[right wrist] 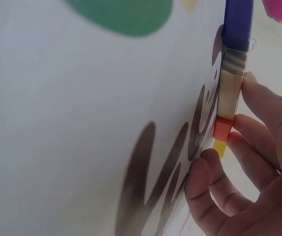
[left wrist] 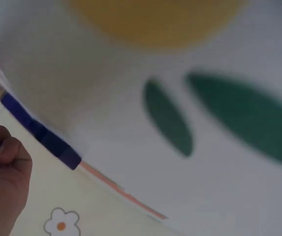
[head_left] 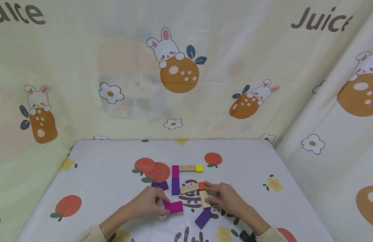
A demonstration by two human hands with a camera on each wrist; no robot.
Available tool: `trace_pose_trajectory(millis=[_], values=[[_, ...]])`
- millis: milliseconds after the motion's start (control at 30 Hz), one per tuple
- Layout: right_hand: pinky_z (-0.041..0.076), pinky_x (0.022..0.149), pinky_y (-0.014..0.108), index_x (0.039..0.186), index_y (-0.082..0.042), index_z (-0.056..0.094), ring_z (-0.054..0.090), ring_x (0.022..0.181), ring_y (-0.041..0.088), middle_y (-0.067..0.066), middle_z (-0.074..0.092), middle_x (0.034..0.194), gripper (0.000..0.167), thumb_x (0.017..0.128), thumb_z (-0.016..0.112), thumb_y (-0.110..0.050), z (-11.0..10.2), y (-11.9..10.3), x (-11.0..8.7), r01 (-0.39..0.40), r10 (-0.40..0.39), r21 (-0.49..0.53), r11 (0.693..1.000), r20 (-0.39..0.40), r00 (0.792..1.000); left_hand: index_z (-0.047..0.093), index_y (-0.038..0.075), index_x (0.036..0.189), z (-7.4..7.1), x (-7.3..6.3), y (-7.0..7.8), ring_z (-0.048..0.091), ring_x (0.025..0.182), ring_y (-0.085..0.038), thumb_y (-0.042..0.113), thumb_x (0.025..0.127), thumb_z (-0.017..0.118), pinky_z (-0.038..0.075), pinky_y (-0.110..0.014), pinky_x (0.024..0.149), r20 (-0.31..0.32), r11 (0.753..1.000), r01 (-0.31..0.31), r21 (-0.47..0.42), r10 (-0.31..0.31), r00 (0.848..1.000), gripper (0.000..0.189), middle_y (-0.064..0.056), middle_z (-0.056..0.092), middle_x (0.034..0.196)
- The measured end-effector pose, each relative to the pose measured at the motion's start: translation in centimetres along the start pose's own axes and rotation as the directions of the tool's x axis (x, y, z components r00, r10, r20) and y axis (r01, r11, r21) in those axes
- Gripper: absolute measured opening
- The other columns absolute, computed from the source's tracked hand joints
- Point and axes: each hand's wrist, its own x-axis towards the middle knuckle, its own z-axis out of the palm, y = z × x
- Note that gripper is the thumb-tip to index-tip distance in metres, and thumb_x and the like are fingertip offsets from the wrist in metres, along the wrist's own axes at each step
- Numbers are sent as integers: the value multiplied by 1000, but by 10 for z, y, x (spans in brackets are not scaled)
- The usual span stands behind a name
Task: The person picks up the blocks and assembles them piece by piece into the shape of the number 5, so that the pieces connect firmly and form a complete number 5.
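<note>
My left hand [head_left: 148,201] pinches a magenta block [head_left: 174,207] between thumb and fingers, low over the table. The fingers of my right hand [head_left: 227,198] touch an orange cube [head_left: 202,186], while its thumb lies against the side of an upright-running wooden block [head_left: 204,199]. Left of the cube, another wooden block [head_left: 189,189] lies at a slant. A purple block [head_left: 203,218] sits tilted below them. In the right wrist view the fingertips are right at the orange cube [right wrist: 223,128], and the wooden block [right wrist: 230,96] runs up to the purple one [right wrist: 237,24].
Farther back, a magenta block [head_left: 175,171], a purple block [head_left: 175,186], a wooden block [head_left: 187,168] and a yellow cube [head_left: 199,168] form a corner. Two dark purple pieces [head_left: 163,185] lie beyond my left hand. A black object [head_left: 246,236] sits by the right wrist.
</note>
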Motion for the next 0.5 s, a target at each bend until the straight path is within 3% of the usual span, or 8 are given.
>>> trace_pose_trajectory(millis=[200, 400, 500], values=[[34, 64, 20, 139, -24, 71, 43, 75, 9, -6, 62, 153, 54, 89, 84, -41, 2, 1, 1, 4, -4, 3, 1000, 1, 1000, 85, 16, 104, 9, -6, -4, 48, 65, 4, 25, 81, 90, 42, -15, 60, 74, 1000, -28, -9, 29, 997, 25, 10, 68, 84], [35, 66, 20, 137, -24, 72, 44, 76, 8, -7, 62, 153, 53, 89, 84, -40, 2, 2, 2, -4, 4, 2, 1000, -4, 1000, 85, 21, 106, 18, -7, -1, 49, 72, 3, 27, 83, 89, 43, -16, 68, 118, 996, 1, 92, -12, 993, 24, 18, 66, 88], [34, 66, 21, 138, -24, 72, 44, 77, 8, -7, 62, 153, 53, 88, 84, -41, 3, 2, 2, -8, 8, -7, 1000, -7, 1000, 84, 20, 110, 19, -9, 2, 50, 74, 1, 28, 83, 89, 43, -18, 69, 105, 994, 31, 103, -42, 994, 29, 18, 67, 91]])
